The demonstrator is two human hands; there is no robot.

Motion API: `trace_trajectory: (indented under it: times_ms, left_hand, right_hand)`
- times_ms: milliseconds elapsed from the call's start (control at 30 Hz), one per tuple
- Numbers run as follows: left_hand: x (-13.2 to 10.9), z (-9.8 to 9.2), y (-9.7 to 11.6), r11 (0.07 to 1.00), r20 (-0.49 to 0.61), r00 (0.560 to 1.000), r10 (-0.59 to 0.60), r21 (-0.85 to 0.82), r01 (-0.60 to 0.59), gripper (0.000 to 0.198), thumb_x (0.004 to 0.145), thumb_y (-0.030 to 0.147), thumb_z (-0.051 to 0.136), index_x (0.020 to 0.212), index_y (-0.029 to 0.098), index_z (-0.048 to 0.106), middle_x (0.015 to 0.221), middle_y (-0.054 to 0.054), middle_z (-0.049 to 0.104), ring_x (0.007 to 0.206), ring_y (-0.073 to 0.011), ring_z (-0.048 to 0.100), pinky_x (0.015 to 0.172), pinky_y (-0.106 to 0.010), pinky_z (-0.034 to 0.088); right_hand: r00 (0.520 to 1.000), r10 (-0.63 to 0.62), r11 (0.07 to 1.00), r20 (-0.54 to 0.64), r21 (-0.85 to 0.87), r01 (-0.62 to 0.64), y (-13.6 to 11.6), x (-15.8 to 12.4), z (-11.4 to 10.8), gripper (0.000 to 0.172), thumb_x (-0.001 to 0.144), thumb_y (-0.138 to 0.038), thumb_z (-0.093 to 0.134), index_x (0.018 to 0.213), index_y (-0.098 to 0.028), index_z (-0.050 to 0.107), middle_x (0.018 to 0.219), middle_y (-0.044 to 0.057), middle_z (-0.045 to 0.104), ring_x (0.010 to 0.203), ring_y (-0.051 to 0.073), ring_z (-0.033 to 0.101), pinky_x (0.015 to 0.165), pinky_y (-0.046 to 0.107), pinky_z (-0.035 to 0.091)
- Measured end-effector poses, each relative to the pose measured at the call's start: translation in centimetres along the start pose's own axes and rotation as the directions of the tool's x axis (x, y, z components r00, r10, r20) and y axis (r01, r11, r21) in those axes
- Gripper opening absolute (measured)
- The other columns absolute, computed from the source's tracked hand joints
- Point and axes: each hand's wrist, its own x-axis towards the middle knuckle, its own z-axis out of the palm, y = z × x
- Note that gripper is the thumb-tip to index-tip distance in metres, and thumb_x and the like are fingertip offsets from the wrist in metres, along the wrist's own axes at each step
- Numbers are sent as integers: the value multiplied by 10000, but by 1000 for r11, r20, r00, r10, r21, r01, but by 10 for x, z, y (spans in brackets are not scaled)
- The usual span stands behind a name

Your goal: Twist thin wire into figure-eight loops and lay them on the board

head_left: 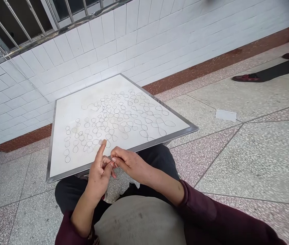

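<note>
- Your left hand hangs just over the near edge of the white board. Its forefinger points up and away from you, and the other fingers are curled in.
- Your right hand comes in from the right, and its thumb and fingertips are pinched tight against the curled fingers of the left.
- The two hands touch at that pinch. Whether anything thin is caught in it, you cannot tell from this view.
- The loops, thin dark outlines, lie scattered flat across the middle and far part of the board, many of them touching or overlapping.
- The nearest loops lie just beyond the tip of your raised forefinger, and none is clearly under a finger.
- The board has a metal rim and sits tilted in the view, above your dark trousers.
- Your maroon sleeve covers the right forearm.
- A white tiled wall stands behind the board.
- A slip of paper lies on the speckled floor to the right.
- Another person's shoe shows further off.
</note>
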Motion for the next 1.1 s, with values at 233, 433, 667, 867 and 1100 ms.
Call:
trace_trajectory:
  times_ms: [233,433,667,867,1100]
  left_hand:
    - [-4,2,-4,993,112,991,-70,-92,81,794,935,381,593,1573,344,122,750,37,558,629,-121,590,625,-256,504]
    - [-6,7,-8,996,57,998,-21,89,16,733,972,370,516,1573,361,95,773,42,560,574,-107,568,705,-318,533]
    - [-9,11,-8,999,78,997,-23,34,20,754,974,374,526,1575,348,73,697,61,561,563,-105,581,730,-314,511]
    - [-11,11,-12,998,67,996,-59,-24,61,786,951,379,565,1575,343,90,753,32,594,573,-120,585,670,-307,511]
    - [-13,15,-14,997,-43,999,-3,73,6,757,959,374,548,1580,303,121,688,30,586,587,-149,581,700,-341,520]
  right_hand:
    - [975,-189,975,-119,-141,172,2,3,1,125,985,-262,480,904,-210,560,757,6,607,672,131,558,615,250,437]
    - [965,-222,966,-138,-169,198,-2,1,2,170,990,-222,461,872,-208,582,721,3,608,685,135,575,645,260,448]
    - [996,88,883,-6,464,-75,1,5,6,190,947,-330,498,798,-212,514,633,-59,494,472,88,504,472,227,420]
    - [996,66,871,54,484,-84,1,4,5,162,899,-336,596,813,-209,546,631,-56,559,465,80,504,478,223,439]
    - [995,60,950,-83,311,-31,-2,5,13,151,912,-332,584,820,-214,604,757,-11,592,544,94,536,502,224,454]
